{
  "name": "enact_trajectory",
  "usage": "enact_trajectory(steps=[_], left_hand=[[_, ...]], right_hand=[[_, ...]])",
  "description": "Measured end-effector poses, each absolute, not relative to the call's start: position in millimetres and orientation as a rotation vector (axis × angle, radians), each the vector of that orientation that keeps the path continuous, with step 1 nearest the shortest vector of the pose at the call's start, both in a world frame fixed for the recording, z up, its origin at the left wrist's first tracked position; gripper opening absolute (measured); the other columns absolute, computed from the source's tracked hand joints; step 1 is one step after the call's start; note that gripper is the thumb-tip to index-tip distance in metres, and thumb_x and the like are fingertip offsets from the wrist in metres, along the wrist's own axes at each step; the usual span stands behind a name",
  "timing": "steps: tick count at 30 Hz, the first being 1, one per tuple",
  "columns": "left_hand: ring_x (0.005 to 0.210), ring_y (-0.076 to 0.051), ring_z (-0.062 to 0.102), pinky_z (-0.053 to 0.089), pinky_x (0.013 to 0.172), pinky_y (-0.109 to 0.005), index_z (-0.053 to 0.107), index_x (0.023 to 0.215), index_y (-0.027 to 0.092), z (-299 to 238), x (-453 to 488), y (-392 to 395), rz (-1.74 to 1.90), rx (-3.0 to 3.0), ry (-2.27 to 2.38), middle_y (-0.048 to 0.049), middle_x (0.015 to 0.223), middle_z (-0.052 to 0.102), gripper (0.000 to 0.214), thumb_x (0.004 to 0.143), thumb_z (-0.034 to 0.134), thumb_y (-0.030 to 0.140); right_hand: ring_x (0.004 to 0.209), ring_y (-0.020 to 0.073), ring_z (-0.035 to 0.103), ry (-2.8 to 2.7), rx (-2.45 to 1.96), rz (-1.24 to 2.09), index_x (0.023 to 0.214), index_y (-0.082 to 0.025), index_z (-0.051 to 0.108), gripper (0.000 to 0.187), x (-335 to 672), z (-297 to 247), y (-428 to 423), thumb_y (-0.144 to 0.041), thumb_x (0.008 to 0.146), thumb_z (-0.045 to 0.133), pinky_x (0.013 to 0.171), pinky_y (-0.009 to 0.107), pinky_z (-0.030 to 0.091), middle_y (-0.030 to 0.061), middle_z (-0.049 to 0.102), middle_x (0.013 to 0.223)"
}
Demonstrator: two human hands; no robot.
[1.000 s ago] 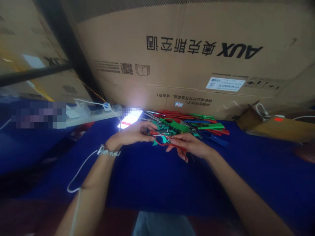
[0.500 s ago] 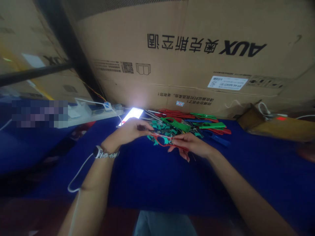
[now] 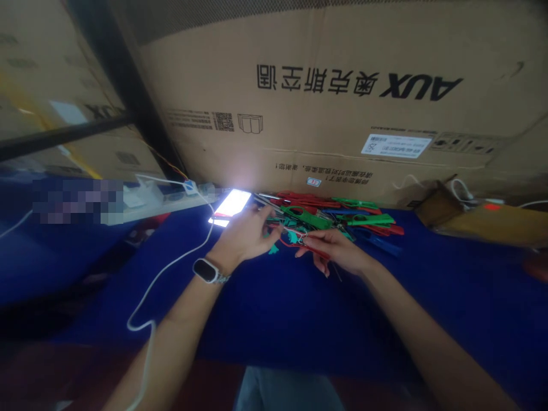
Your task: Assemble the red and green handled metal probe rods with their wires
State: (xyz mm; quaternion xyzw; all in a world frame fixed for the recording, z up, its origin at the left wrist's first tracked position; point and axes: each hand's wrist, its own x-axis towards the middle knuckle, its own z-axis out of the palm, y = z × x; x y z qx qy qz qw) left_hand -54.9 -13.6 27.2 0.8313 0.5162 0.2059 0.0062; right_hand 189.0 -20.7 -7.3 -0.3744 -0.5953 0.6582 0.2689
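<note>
A pile of red, green and teal-handled scissors (image 3: 338, 214) lies on a blue cloth (image 3: 274, 308) against a big cardboard box. My right hand (image 3: 331, 250) pinches the red handle of one pair of scissors (image 3: 299, 244) at the near edge of the pile. My left hand (image 3: 248, 234), a watch on its wrist, lies back up, its fingers curled onto the left side of the pile among teal handles. What those fingers hold is hidden.
A lit phone (image 3: 231, 204) lies left of the pile, with a white cable (image 3: 171, 268) running from it toward me. A large cardboard box (image 3: 342, 97) walls off the back. A power strip (image 3: 141, 197) sits at the left, a brown box (image 3: 483, 220) at the right.
My left hand has turned palm down and slid right onto the pile; the watch face now shows. My right hand has stayed pinched on the red scissors.
</note>
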Motion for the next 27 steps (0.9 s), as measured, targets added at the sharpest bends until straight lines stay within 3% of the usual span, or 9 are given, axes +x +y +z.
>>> enact_trajectory(steps=[2,4,11,17,22,24,27], left_hand=[[0.072,-0.023,0.059,0.045,0.066,-0.033,0.064,0.113,0.014,25,-49,-13,0.673,2.653,1.692,-0.0087,0.079,0.062,0.045,0.092,0.051,0.052],[0.075,-0.025,0.06,0.046,0.07,-0.035,0.064,0.116,0.013,22,-46,-11,0.685,2.691,1.727,-0.0107,0.081,0.062,0.049,0.096,0.044,0.052],[0.093,-0.029,0.056,0.047,0.085,-0.042,0.048,0.138,0.001,12,-41,-6,0.71,2.825,1.486,-0.0127,0.081,0.066,0.046,0.097,0.034,0.017],[0.1,-0.027,0.054,0.048,0.089,-0.042,0.043,0.141,0.003,9,-39,-5,0.805,2.81,1.382,-0.0156,0.099,0.068,0.048,0.094,0.037,0.008],[0.099,-0.027,0.057,0.05,0.084,-0.039,0.046,0.138,0.002,8,-40,-3,0.789,2.816,1.367,-0.016,0.094,0.065,0.045,0.096,0.034,0.009],[0.097,-0.027,0.057,0.05,0.083,-0.039,0.05,0.135,0.004,8,-40,-2,0.793,2.834,1.359,-0.0155,0.095,0.065,0.042,0.098,0.032,0.013],[0.096,-0.027,0.058,0.049,0.084,-0.041,0.057,0.128,0.007,10,-40,-1,0.759,2.849,1.374,-0.0153,0.097,0.066,0.042,0.103,0.029,0.025]], right_hand=[[0.043,0.0074,0.059,-1.592,-1.006,1.755,0.099,-0.013,0.068,0.04,189,-9,-21,-0.051,0.086,0.069,0.037,0.02,0.051,0.0096,0.077,0.092],[0.044,0.0071,0.06,-1.589,-1.002,1.733,0.099,-0.013,0.068,0.04,189,-10,-21,-0.051,0.086,0.068,0.037,0.021,0.052,0.0116,0.076,0.103],[0.043,0.006,0.058,-1.601,-0.982,1.709,0.094,-0.012,0.067,0.039,190,-8,-24,-0.05,0.088,0.066,0.036,0.019,0.051,0.0109,0.076,0.099],[0.043,0.0065,0.058,-1.582,-0.969,1.689,0.095,-0.013,0.067,0.039,190,-9,-23,-0.051,0.088,0.066,0.036,0.02,0.051,0.0103,0.077,0.096],[0.043,0.006,0.058,-1.581,-0.971,1.676,0.096,-0.013,0.066,0.039,190,-11,-23,-0.051,0.088,0.066,0.036,0.02,0.05,0.0124,0.075,0.107],[0.043,0.006,0.057,-1.593,-0.971,1.669,0.095,-0.013,0.068,0.039,192,-10,-23,-0.051,0.088,0.066,0.035,0.02,0.049,0.0109,0.075,0.101],[0.039,0.0066,0.052,-1.647,-0.972,1.678,0.091,-0.012,0.07,0.04,196,-8,-23,-0.051,0.089,0.064,0.035,0.019,0.046,0.0031,0.071,0.069]])
